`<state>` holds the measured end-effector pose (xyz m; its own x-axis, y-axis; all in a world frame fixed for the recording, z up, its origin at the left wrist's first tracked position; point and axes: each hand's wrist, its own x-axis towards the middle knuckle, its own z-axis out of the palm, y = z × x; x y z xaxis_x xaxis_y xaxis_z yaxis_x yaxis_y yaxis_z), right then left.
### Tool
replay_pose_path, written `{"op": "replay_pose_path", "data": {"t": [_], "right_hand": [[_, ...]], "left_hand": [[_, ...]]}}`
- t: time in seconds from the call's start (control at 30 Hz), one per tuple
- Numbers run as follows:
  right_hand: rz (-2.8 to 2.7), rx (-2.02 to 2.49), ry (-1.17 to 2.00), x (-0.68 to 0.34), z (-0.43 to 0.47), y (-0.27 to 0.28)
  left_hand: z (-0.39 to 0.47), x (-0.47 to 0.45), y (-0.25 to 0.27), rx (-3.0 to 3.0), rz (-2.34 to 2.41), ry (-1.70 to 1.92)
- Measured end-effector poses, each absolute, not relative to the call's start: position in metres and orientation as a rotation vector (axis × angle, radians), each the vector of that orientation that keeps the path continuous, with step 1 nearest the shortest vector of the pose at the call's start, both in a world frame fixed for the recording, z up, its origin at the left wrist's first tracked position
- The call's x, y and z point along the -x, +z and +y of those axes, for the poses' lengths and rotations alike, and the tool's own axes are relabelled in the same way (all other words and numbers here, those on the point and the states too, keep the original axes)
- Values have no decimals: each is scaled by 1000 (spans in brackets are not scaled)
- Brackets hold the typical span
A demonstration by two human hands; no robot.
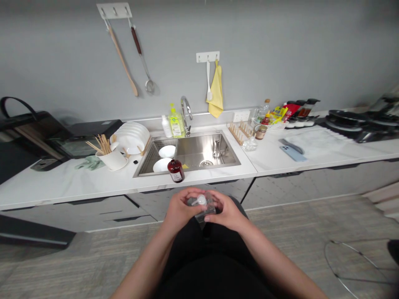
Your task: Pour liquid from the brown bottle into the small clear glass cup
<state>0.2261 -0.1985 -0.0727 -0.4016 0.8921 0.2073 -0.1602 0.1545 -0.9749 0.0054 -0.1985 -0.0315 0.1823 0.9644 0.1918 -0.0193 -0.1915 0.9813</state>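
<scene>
In front of my body, below the counter's front edge, both hands are closed around a clear pump bottle (pixel 208 209) with a white pump head. My left hand (pixel 183 209) grips its left side, the thumb lying near the pump. My right hand (pixel 226 212) wraps the right side. The fingers cover much of the bottle, so its contents are hard to make out. Just beyond my hands, a dark red bottle (pixel 176 171) with a white label and no visible cap stands upright at the sink's front rim.
Behind is a steel sink (pixel 193 153) with white bowls (pixel 162 165) and a faucet (pixel 186 116). A yellow-green soap bottle (pixel 176 124) stands at its back. To the left are a chopstick holder (pixel 112 160) and plates (pixel 132 137); to the right, a jar (pixel 261 132) and a phone (pixel 293 153).
</scene>
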Motion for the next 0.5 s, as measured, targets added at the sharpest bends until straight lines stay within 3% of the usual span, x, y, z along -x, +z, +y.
{"op": "replay_pose_path", "data": {"t": [0.1, 0.27, 0.5], "right_hand": [[-1584, 783, 1299, -224, -200, -69], [-1536, 753, 1299, -228, -195, -68], [-1630, 792, 1238, -226, -199, -59]], "left_hand": [[-202, -12, -35, -1469, 1010, 1316], [-206, -2, -33, -1492, 734, 1194], [-199, -3, -29, -1511, 868, 1215]]}}
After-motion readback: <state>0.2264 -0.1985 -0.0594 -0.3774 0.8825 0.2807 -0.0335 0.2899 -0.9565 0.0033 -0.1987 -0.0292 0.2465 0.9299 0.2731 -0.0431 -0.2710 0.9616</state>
